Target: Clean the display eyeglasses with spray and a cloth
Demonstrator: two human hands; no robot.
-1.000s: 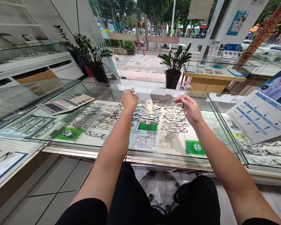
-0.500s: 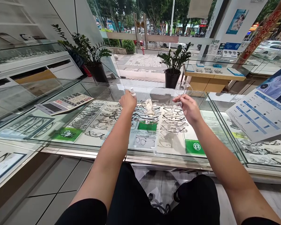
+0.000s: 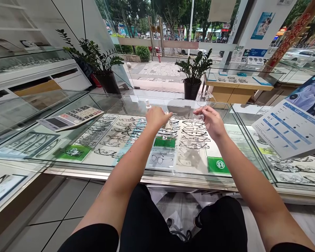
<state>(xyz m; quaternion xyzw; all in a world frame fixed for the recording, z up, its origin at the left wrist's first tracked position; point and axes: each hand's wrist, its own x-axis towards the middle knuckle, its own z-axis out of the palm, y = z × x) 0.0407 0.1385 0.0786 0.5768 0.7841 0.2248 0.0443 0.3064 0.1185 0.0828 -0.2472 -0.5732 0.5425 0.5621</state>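
My right hand [image 3: 212, 120] pinches a pair of thin-rimmed eyeglasses [image 3: 202, 103] above the glass counter; the clear lenses stand up beyond the fingertips. My left hand [image 3: 156, 117] is palm down over the counter, its thumb stretched out to the right and its other fingers mostly hidden behind the back of the hand. Just beyond it stands a small white-capped spray bottle [image 3: 147, 104], apart from the hand as far as I can see. A crumpled pale cloth [image 3: 168, 125] lies by the left thumb, partly covered by it.
Rows of spectacle frames [image 3: 194, 133] lie inside the glass display counter [image 3: 191, 176]. A large calculator [image 3: 70, 117] rests on top at the left, and a printed sign [image 3: 296, 122] leans at the right. Two potted plants [image 3: 192, 87] stand beyond the counter.
My left hand has let go of the spray bottle, which stays on the counter, and has moved right toward the cloth. My right hand still holds the eyeglasses in nearly the same place.
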